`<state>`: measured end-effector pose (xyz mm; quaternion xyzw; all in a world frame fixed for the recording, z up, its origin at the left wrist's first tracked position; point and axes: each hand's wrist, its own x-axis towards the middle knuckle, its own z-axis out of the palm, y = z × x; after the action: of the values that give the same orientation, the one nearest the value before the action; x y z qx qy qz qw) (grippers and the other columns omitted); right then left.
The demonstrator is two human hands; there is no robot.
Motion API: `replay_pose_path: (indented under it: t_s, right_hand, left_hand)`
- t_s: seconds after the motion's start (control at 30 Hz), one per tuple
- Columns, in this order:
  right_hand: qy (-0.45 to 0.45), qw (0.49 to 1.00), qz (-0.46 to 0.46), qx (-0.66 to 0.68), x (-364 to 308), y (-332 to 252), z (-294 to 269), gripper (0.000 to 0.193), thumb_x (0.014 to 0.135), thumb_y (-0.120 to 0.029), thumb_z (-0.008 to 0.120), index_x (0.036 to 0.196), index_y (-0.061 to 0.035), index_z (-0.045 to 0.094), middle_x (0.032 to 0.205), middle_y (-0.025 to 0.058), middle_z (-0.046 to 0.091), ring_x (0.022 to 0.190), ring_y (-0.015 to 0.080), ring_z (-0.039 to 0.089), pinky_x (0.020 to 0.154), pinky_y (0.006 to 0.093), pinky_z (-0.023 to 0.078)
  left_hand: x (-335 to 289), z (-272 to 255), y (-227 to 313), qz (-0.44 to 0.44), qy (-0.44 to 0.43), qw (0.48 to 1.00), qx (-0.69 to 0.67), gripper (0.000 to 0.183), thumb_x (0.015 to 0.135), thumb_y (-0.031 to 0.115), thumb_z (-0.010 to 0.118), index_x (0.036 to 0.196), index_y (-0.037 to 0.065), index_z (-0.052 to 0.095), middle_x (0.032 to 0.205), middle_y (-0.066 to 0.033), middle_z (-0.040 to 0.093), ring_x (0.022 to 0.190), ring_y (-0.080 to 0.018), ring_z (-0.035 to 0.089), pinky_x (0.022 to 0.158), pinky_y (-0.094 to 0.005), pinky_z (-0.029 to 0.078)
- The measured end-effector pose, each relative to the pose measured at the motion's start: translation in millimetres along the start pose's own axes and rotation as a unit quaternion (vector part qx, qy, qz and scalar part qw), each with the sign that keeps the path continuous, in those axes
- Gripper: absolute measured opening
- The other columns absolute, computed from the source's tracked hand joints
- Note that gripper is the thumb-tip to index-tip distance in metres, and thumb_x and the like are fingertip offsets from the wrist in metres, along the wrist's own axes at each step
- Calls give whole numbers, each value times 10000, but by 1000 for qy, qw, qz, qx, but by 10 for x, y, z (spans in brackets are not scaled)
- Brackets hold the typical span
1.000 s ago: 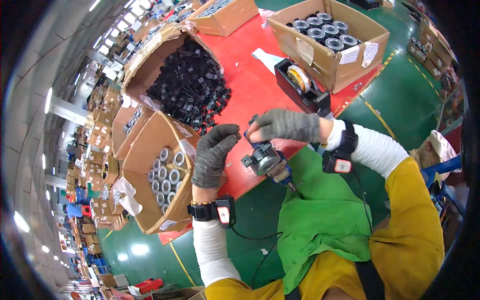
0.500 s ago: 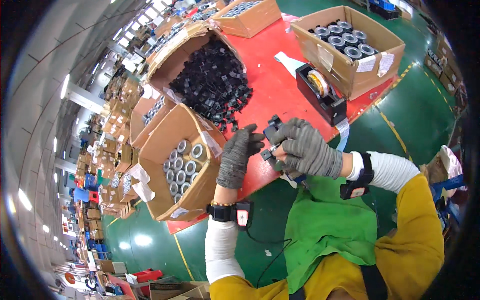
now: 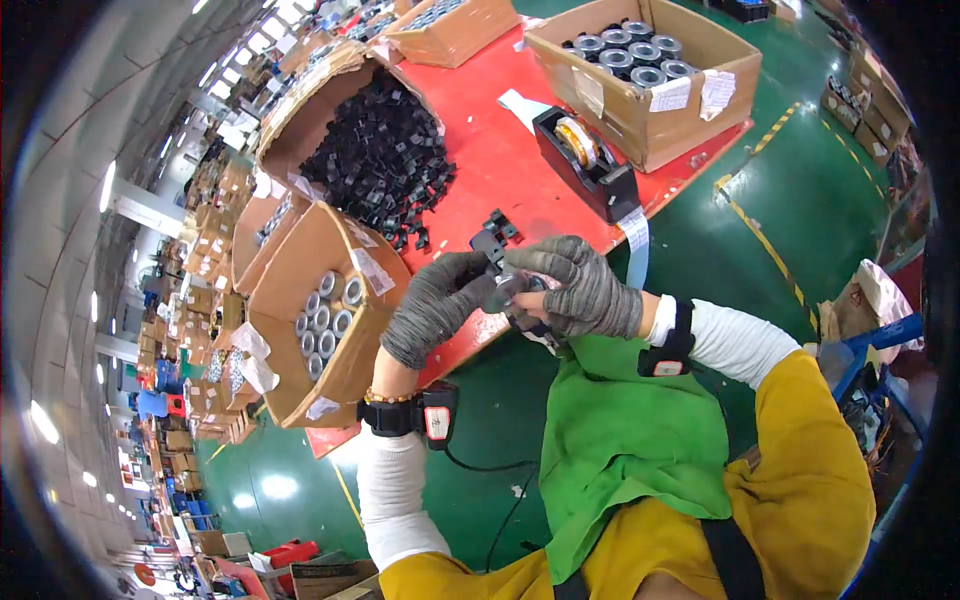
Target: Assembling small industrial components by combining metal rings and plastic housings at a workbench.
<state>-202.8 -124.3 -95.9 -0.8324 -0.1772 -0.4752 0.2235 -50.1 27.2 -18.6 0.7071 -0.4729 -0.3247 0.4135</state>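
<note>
In front of my green apron, both gloved hands meet around a dark part with metallic bits (image 3: 537,330), partly hidden by fingers. My right hand (image 3: 585,290), in a grey knit glove with bare fingertips showing, is closed on it. From the left, the thumb and fingers of my left hand (image 3: 432,305) pinch its other side; the exact contact is partly covered. Just beyond the fingertips, a few small black clips (image 3: 497,225) lie on the red table (image 3: 480,130). A heap of similar black clips (image 3: 385,150) spills from a tipped carton further left.
An open carton (image 3: 290,385) holding several metal-ringed cylinders stands left of my left hand. Another carton (image 3: 640,120) of ringed parts sits at the far right. A black tape dispenser (image 3: 590,165) stands near the table's right edge, a pale strip (image 3: 636,245) hanging beside it.
My left hand has come in against the dark part and its fingers have closed on it; before, they were apart from it. The whole view has shifted, with the table moving left and up.
</note>
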Motion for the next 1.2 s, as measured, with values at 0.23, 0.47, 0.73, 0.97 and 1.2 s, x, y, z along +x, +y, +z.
replay_pose_path:
  t_s: [0.23,0.47,0.73,0.97,1.2]
  right_hand:
    - [-37,991,124,39,-542,-132,-158,306,782,-257,642,985,-34,589,884,147,607,816,301,576,732,395,449]
    - [-172,903,347,187,-720,-386,44,402,768,-405,643,912,-32,604,817,165,596,809,341,578,716,405,460]
    - [-177,950,255,43,-209,-238,-598,393,767,-371,622,977,-45,556,794,159,585,708,336,587,613,423,466]
    - [-23,978,166,122,259,-242,-981,733,746,-346,695,1314,-45,345,921,162,530,822,345,580,707,392,479]
    - [-43,953,272,123,195,317,-1383,509,801,-327,663,1194,-60,479,976,132,576,885,267,599,745,342,477]
  left_hand:
    - [-26,217,118,90,90,920,372,336,683,207,695,953,41,585,845,-108,605,833,-270,589,764,-381,443]
    - [124,594,12,87,261,733,622,223,650,239,662,798,96,576,788,-80,569,821,-257,553,832,-410,362]
    - [9,481,-132,221,394,759,468,281,643,337,688,706,111,534,670,-66,497,683,-273,502,701,-400,364]
    - [171,864,692,334,300,801,396,386,676,317,646,963,75,554,768,-63,505,733,-279,493,782,-434,354]
    - [431,775,954,273,229,870,342,618,735,277,655,1248,29,415,1169,-166,503,1086,-333,471,957,-489,301]
